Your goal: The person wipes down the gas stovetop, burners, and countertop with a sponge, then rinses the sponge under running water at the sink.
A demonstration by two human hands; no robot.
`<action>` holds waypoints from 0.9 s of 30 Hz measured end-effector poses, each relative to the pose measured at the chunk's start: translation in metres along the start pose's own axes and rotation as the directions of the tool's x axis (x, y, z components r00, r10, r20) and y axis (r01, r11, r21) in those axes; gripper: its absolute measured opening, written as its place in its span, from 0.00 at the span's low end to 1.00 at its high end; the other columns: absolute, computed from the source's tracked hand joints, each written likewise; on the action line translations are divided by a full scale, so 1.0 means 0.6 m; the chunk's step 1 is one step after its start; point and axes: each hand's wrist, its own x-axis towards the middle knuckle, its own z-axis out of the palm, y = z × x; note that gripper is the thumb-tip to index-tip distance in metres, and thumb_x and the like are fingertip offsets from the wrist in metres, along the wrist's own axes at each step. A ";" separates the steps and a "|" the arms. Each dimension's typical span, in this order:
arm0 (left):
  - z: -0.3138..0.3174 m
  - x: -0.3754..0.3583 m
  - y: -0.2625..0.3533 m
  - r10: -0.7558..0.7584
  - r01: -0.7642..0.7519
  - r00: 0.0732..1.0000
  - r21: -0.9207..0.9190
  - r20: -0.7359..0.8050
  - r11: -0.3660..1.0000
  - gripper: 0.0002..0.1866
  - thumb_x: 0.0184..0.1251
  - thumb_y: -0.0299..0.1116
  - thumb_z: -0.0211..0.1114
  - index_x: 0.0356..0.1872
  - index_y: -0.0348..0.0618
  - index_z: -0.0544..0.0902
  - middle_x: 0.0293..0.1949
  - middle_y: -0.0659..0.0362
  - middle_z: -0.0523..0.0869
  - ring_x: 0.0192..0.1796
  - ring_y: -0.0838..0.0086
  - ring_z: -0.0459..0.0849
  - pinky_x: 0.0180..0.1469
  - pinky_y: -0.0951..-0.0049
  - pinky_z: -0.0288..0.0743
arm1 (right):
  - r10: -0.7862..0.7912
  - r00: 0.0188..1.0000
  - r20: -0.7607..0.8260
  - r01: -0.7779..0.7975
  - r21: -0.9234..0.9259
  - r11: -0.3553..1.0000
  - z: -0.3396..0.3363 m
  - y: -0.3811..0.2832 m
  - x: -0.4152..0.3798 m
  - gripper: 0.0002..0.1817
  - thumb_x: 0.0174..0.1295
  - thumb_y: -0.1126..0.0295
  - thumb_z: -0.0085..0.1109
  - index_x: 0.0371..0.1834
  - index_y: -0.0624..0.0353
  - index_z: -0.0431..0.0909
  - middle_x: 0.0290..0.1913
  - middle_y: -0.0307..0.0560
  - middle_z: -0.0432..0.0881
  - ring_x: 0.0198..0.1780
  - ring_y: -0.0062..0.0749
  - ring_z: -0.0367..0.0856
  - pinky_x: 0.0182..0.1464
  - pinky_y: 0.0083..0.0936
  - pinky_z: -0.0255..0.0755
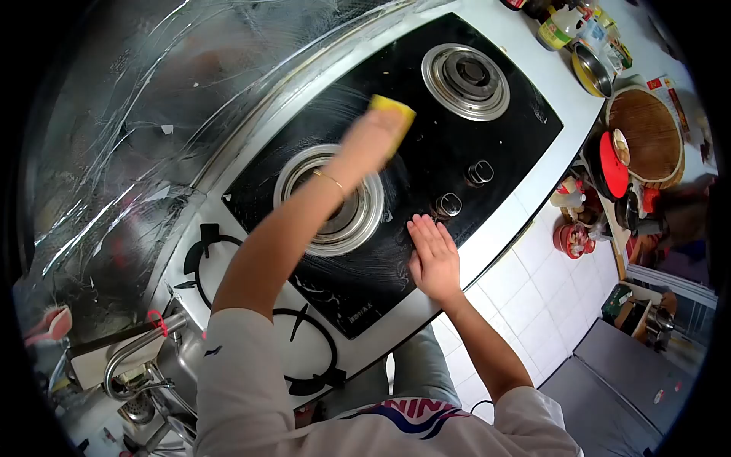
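Observation:
My left hand (pixel 373 137), blurred by motion, is closed on a yellow sponge (pixel 406 114). It presses the sponge to the black glass gas hob (pixel 426 160), between the two burners. Whitish streaks mark the glass around the near-left burner (pixel 371 221), which lies partly under my left forearm. The far-right burner (pixel 470 80) stands uncovered. My right hand (pixel 437 263) rests flat on the hob's front edge, fingers stretched out and holding nothing. Just beyond its fingertips sits a control knob (pixel 447 205), with a second knob (pixel 480 173) farther right.
Two black pan supports (pixel 332 335) lie off the hob on the left counter. A sink tap (pixel 114 373) is at lower left. Bottles (pixel 554 34) and a yellow metal bowl (pixel 590 72) stand at upper right. A wet, streaked grey surface (pixel 152 99) runs along the back.

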 end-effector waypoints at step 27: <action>0.038 0.111 0.000 0.129 -0.130 0.991 0.151 0.016 0.980 0.26 0.64 0.22 0.52 0.66 0.40 0.71 0.68 0.49 0.73 0.72 0.59 0.68 0.68 0.53 0.64 | 0.015 0.994 0.108 -0.020 0.046 0.999 -0.004 0.009 0.002 0.32 0.52 0.75 0.58 0.65 0.60 0.72 0.70 0.49 0.72 0.73 0.40 0.67 0.74 0.42 0.57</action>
